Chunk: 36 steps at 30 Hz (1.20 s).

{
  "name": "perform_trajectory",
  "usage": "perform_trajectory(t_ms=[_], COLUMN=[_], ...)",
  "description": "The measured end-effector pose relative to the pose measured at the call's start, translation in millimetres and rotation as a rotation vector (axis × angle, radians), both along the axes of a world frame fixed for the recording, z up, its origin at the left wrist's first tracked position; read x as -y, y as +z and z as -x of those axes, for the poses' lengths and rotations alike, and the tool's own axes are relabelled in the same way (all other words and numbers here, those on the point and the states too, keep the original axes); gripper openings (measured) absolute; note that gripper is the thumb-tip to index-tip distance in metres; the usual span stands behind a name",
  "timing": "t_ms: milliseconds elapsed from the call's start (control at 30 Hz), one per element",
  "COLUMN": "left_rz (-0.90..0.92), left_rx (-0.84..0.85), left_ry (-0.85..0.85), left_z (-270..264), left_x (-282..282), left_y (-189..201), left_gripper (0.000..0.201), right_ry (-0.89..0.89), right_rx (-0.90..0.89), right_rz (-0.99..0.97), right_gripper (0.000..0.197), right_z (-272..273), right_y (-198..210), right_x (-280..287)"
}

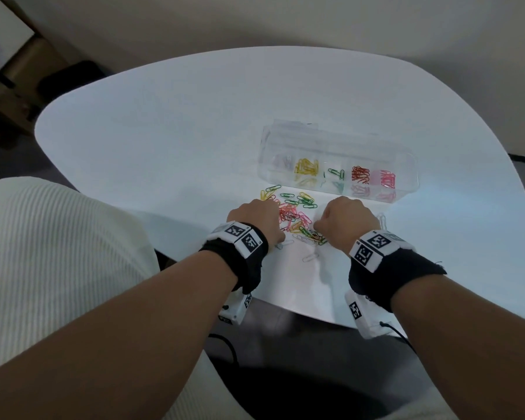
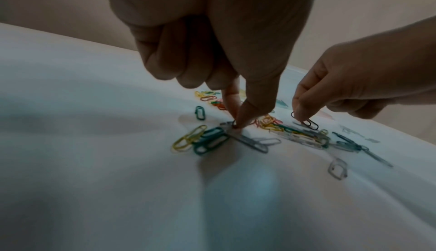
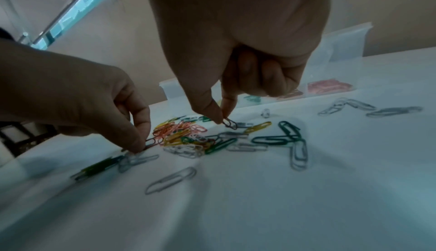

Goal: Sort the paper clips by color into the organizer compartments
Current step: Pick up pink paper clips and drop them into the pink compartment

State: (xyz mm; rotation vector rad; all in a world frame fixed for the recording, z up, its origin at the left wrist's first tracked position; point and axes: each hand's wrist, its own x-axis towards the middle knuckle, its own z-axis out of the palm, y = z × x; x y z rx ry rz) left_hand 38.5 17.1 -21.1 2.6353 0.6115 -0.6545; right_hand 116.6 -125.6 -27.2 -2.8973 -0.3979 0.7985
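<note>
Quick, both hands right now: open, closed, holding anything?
Left hand: closed, thumb and forefinger pinching a paper clip at the edge of the pile.
Right hand: closed, thumb and forefinger pinching a dark paper clip.

Your loose paper clips (image 1: 294, 218) lie in a tangled heap of red, pink, yellow, green and white on the table's near side, just in front of the clear organizer (image 1: 340, 160), with a few pale ones scattered around the heap's edges. You have one dark clip (image 3: 230, 123) lifted at a tilt above the pile. In the organizer's front row, pale, yellow, green, red and pink clips sit in separate compartments from left to right.
</note>
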Motion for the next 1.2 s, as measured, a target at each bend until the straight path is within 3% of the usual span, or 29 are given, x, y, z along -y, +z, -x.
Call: perform_trajectory(t_ms=[133, 267, 367, 433, 567, 700, 767, 933, 1000, 1100, 1200], left_rz=[0.051, 0.187, 0.377, 0.507, 0.848, 1.127, 1.187, 1.196, 1.189, 1.099, 1.051], left_rx=[0.057, 0.114, 0.19, 0.219, 0.258, 0.361, 0.416, 0.446, 0.469, 0.462, 0.462], left_ry=[0.068, 0.165, 0.284, 0.385, 0.716, 0.841, 0.854, 0.87, 0.871, 0.868, 0.828], left_z=[-1.2, -2.9, -3.7, -4.9, -2.6, 1.4, 2.2, -0.8, -2.7, -3.0, -4.6], left_x=[-3.4, -6.1, -8.0, -10.3, -19.8, -28.2, -30.2, -39.5, -43.1, -45.2, -43.5], left_y=[3.4, 12.4, 22.2, 31.4, 43.6, 45.7, 48.6, 54.5, 53.5, 48.4, 39.7], left_gripper=[0.015, 0.013, 0.023, 0.033, 0.027, 0.022, 0.023, 0.03, 0.03, 0.027, 0.027], right_ry=[-0.181, -0.485, -0.84, -0.976, -0.968, -0.905, -0.882, -0.91, -0.834, -0.443, -0.219], right_rx=[0.072, 0.063, -0.237, -0.492, -0.769, -0.833, -0.823, -0.763, -0.618, -0.217, -0.067], right_rz=[-0.24, -0.536, -0.895, -1.092, -1.306, -1.439, -1.444, -1.339, -1.136, -0.622, -0.372], right_gripper=[0.008, 0.018, 0.02, 0.022, 0.02, 0.007, 0.008, 0.035, 0.043, 0.043, 0.032], right_z=[6.8, 10.5, 14.5, 18.4, 28.7, 37.0, 36.0, 24.6, 21.2, 22.4, 26.5], right_y=[9.1, 16.2, 24.8, 30.2, 39.9, 54.7, 58.9, 54.7, 46.4, 26.7, 11.1], right_x=[9.8, 21.3, 25.6, 28.6, 24.1, 2.9, -8.4, -32.3, -41.3, -47.9, -50.0])
